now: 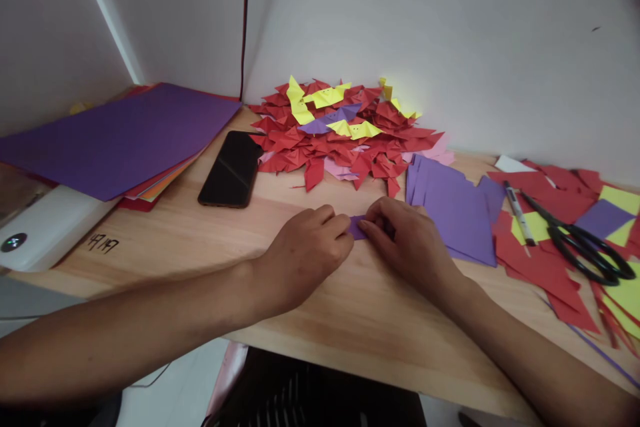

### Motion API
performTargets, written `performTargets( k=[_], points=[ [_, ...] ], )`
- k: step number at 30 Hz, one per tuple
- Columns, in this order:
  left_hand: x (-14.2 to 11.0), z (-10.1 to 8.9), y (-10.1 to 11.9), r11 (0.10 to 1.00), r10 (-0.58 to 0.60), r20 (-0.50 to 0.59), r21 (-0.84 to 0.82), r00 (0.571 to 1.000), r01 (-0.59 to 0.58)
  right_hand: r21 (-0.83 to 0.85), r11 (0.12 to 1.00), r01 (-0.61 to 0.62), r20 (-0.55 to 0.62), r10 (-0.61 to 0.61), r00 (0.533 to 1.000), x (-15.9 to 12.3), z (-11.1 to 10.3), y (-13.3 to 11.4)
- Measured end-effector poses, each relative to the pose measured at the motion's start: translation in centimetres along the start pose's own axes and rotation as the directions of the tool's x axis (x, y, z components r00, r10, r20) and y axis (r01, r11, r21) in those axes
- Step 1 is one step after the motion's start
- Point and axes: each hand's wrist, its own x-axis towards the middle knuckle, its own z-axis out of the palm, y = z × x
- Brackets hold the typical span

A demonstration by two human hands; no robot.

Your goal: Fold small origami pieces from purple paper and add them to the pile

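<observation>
Left hand and right hand close together, both pinching purple slip between them, one each side so neither nearer, long axis partly hidden, slip on or just over bench, purple stack right of right hand.

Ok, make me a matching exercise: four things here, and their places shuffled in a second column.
1. Small purple paper
2. Phone
3. Scissors
4. White device

A. On red and yellow paper scraps
B. Partly hidden by the large purple sheet
C. Held between left hand and right hand
D. Between that sheet and the folded-paper pile

Pairs: 1-C, 2-D, 3-A, 4-B
</observation>
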Motion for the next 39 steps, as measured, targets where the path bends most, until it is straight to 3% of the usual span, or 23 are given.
performTargets(
  k=[21,39],
  points=[
    [-0.03,-0.15,0.24,0.995,-0.062,-0.014,-0.081,0.998,0.061,0.107,0.994,0.018,-0.015,-0.016,1.000,0.26,-0.20,0.28],
    [-0.06,-0.18,0.61,0.999,0.029,0.028,-0.024,0.999,-0.028,0.090,0.995,0.034,-0.011,-0.033,0.999,0.28,-0.22,0.27]
  ],
)
